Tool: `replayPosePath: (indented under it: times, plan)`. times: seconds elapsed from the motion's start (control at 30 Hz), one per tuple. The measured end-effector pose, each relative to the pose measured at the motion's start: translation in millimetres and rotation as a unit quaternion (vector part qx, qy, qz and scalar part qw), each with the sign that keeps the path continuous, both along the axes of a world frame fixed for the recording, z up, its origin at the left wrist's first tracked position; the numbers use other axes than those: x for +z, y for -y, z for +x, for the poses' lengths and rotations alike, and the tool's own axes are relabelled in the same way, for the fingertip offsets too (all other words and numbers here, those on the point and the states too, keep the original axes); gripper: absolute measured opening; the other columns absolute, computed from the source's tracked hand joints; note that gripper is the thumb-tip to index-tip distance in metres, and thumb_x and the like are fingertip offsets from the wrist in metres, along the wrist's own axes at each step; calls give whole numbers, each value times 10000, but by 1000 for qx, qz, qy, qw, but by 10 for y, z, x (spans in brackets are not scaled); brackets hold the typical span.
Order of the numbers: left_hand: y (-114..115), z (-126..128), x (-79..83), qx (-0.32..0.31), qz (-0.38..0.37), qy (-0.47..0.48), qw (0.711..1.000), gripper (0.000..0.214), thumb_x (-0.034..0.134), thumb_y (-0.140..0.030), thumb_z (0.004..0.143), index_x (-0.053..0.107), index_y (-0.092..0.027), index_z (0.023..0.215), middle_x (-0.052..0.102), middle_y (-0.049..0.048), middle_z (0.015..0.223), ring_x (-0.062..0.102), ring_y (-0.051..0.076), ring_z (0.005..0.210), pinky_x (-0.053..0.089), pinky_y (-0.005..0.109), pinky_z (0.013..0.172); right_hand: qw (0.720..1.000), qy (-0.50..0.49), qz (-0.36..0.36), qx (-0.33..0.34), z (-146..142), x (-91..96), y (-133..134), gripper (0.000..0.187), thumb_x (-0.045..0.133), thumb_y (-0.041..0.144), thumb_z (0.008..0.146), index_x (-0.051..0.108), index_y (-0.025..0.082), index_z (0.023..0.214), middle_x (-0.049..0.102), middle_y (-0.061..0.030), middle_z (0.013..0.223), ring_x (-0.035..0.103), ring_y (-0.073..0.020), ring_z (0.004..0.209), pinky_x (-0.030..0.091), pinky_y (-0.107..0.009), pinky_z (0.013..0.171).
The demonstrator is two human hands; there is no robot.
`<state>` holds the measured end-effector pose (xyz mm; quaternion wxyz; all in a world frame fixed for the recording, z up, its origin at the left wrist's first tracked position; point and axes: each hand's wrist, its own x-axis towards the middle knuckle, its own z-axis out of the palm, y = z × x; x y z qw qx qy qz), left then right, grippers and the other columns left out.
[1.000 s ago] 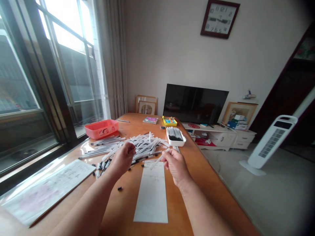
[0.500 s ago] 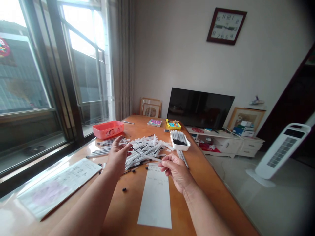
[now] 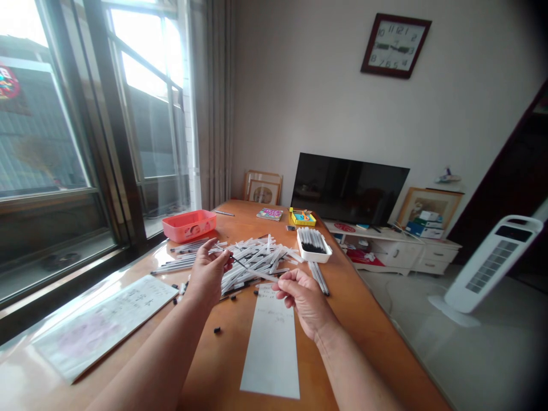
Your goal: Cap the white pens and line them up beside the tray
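My left hand [image 3: 208, 277] pinches a thin dark pen refill [image 3: 240, 263] between thumb and fingers. A translucent white pen barrel [image 3: 264, 276] is held by its near end in the fingertips of my right hand [image 3: 303, 297]. Refill and barrel line up above the table, their ends meeting; how far one sits inside the other is too small to tell. Behind them spreads a loose pile of pen barrels [image 3: 252, 254]. Below my right hand lies a long strip of paper [image 3: 270, 354] with faint writing. A black pen cap [image 3: 217, 330] rests between my forearms.
A white box [image 3: 317, 256] of pens stands at the table's right edge. At the left are a red plastic box [image 3: 188, 229] and a writing notebook [image 3: 107, 328]. A booklet [image 3: 269, 214] and a yellow box [image 3: 302, 217] lie at the far end.
Both hands stay almost in place, still holding the refill and the barrel. The right hand has shifted very slightly left, and the view has moved a little.
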<state>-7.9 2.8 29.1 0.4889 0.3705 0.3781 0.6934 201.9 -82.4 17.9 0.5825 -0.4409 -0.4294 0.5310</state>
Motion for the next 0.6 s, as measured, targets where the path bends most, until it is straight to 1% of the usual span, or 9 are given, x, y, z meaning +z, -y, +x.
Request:
replayPosePath:
  times: [0.2,0.4,0.5,0.6]
  plan:
    - [-23,6,-21,0,-2,23,1000,713,794,-196,658,471,-242,1292,619,-34,766,616,99,629,475,228,628,1000,-6,2,-13,-28,7,10,225,721,304,759,583,174,881,755,-89,833,617,-137,665,349,-228,550]
    - [3,31,-3,-3,-9,31,999,709,793,-172,662,464,-227,1287,627,-24,774,629,102,632,489,232,637,1000,2,-1,-14,-58,30,23,238,728,323,751,583,176,869,761,-95,868,668,-164,723,336,-232,548]
    - [28,55,0,-10,-7,20,1000,704,797,-186,671,472,-216,1294,649,-13,782,637,108,643,496,241,655,1000,20,-9,13,-64,37,34,261,727,332,753,586,175,907,765,-104,922,693,-188,779,334,-237,551]
    - [72,94,-2,-35,5,-4,999,696,805,-237,689,484,-206,1306,675,-2,793,647,120,670,501,256,681,996,57,-32,52,-79,42,53,318,738,351,747,608,179,982,769,-97,939,697,-209,833,348,-248,577]
